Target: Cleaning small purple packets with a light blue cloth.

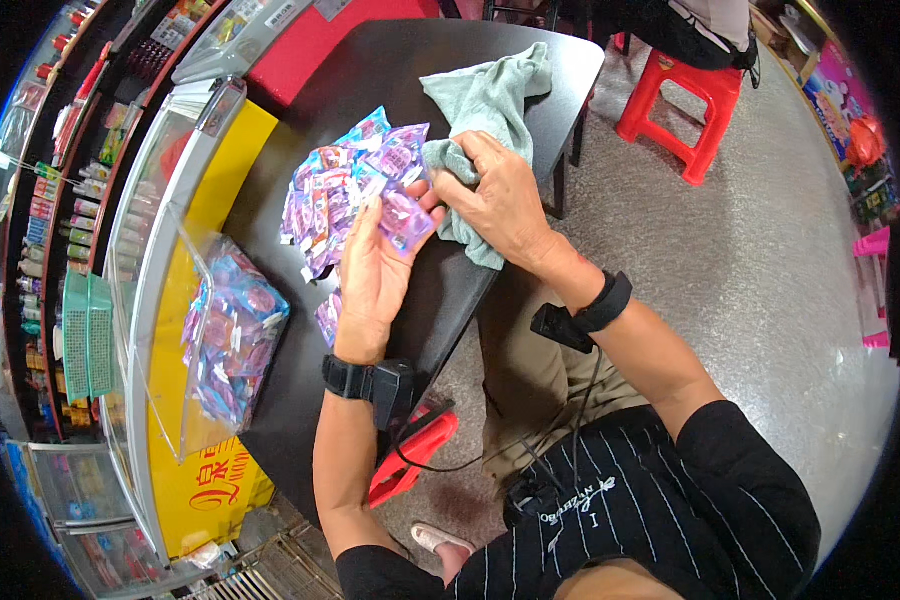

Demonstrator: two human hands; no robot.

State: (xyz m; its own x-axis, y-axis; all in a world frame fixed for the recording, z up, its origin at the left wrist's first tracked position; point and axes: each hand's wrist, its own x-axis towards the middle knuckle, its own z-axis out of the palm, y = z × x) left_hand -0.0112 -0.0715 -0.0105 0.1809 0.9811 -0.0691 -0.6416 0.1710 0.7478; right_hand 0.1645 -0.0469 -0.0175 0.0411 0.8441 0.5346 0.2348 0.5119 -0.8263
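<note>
My left hand (375, 270), palm up, holds a small purple plastic packet (406, 220) at its fingertips. Bunched in my right hand (500, 195) is a corner of a grey-green cloth (500, 95), close beside that packet. The rest of the cloth lies crumpled on the dark table (400, 60). Just beyond my left hand is a heap of similar purple and blue packets (320, 205), some with red and orange print. A loose packet (328, 318) lies by my left wrist. What sits inside the packets is too small to make out.
Left of the table, a clear plastic bin (175, 405) holds more packets, against a yellow-fronted counter (192, 465). Stocked shelves and a green basket (88, 335) stand farther left. A red stool (685, 110) is at the back right; another red seat (415, 455) shows under the table.
</note>
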